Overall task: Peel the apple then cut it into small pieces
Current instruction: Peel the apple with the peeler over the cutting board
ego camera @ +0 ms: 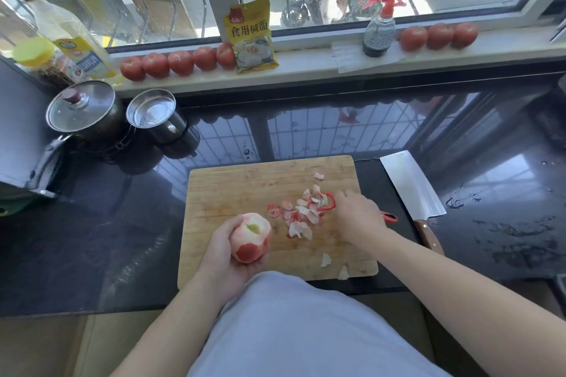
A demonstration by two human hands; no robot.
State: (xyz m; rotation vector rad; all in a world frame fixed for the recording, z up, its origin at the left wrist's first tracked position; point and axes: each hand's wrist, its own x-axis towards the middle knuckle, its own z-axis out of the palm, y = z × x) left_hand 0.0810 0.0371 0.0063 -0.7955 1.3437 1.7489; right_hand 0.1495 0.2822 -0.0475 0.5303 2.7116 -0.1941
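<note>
At frame centre, on the board: one apple [251, 237], mostly peeled, red skin left low on its near side.
Left hand [228, 249]: fingers curled round the apple, holding it over the board's [245, 187] near left part.
Right hand [356, 217]: lies over the one red peeler [327, 201]; fingers bent down at it, but whether they pinch it cannot be told; the handle end shows right of the wrist.
Peels [301, 214]: one heap at mid-board, plus three stray bits near the far and near right edges.
Cleaver [413, 190]: one, on the table just right of the board, blade toward the window.
Tomatoes [180, 62]: eight on the sill, five left, three right.
Pots [82, 110]: two, upper left, near each other.
Open room: bare board left and far; dark table left of the board.
Cut off: the bottle [70, 37] and jar at upper left are blurred.
</note>
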